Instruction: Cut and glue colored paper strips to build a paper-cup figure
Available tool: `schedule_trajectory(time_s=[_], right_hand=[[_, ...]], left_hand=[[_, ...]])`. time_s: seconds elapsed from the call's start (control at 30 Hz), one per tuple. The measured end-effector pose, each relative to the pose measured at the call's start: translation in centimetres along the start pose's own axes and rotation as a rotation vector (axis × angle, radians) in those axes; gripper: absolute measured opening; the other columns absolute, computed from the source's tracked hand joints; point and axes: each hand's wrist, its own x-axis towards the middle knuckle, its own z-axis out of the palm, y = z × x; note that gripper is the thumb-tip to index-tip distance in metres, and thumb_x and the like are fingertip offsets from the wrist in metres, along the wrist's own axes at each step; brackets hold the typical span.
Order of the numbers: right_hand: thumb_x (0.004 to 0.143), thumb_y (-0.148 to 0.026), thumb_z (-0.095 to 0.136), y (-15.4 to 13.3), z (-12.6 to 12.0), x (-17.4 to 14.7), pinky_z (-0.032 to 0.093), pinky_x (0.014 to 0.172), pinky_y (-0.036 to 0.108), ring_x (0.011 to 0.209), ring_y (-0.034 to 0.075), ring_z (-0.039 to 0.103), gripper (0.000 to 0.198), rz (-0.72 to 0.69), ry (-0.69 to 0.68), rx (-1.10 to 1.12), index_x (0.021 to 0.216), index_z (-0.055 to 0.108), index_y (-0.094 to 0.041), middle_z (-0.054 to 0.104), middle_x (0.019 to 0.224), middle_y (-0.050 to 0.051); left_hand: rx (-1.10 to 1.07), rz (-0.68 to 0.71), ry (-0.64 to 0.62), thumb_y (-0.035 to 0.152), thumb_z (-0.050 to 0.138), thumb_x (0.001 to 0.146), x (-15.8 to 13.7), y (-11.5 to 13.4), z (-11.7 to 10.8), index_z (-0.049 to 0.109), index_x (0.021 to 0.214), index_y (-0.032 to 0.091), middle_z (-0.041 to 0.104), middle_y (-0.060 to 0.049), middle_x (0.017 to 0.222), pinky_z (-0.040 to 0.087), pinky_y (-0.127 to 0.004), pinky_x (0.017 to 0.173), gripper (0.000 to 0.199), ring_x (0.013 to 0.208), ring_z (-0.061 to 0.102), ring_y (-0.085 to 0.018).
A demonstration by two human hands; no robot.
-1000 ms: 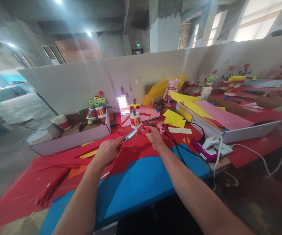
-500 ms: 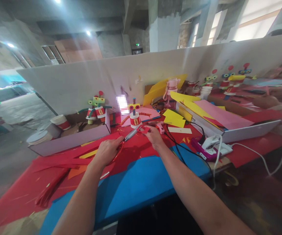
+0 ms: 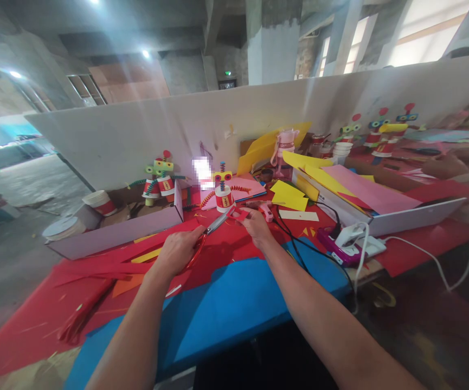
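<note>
**Scissors held in L hand, red paper pc in R hand**

The scissors are gripped by the orange handles, L fingers closed round them; the blades are angled fwd twd the R hand. The red paper pc is pinched btwn R thumb & fingers, right at the blade tips; whether it's caught btwn the blades can't be told. Just behind the tips, 1 cup robot w/ yellow head & coiled arms is stood upright on the red table cover.

Near the R hand, a pink glue gun is laid down, w/ yellow sheets & a white strip spread beyond. Farther R, a purple power strip is seen w/ white plugs fitted, near a box piled w/ colored paper. On the L, 2 more cup robots are placed at the far end of an open carton. The near table edge is covered by a blue sheet. At far R, a co-worker's hand is blurred.
</note>
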Motion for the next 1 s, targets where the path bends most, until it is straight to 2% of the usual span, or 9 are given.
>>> schedule_trajectory(time_s=[0.4,0.63,1.0], right_hand=[[0.057,-0.05,0.077,-0.15,0.04,-0.01,0.041,0.062,0.027,0.06,0.013,0.05,0.036,0.002,0.049,0.023,0.07,0.072,-0.017,0.063,0.061,0.0],[0.057,-0.047,0.076,-0.01,-0.01,0.08,0.045,0.066,0.029,0.064,0.014,0.054,0.037,0.024,0.111,0.042,0.077,0.074,-0.017,0.069,0.071,0.003],[0.057,-0.049,0.076,0.02,-0.06,0.11,0.046,0.066,0.029,0.067,0.014,0.056,0.037,0.018,0.106,0.027,0.075,0.073,-0.017,0.069,0.073,0.003]], left_hand=[[0.003,-0.015,-0.017,0.018,0.035,0.088,-0.07,0.14,-0.19,0.051,0.12,0.025,0.07,-0.007,0.087,0.034,-0.027,0.061,0.037,0.08,0.064,-0.022],[-0.024,-0.005,0.001,0.019,0.036,0.087,-0.12,-0.02,-0.05,0.052,0.118,0.025,0.07,-0.007,0.086,0.036,-0.027,0.063,0.035,0.081,0.064,-0.023],[-0.046,0.004,-0.013,0.019,0.037,0.087,0.01,0.17,-0.12,0.051,0.12,0.025,0.069,-0.006,0.087,0.036,-0.027,0.063,0.036,0.081,0.064,-0.022]])
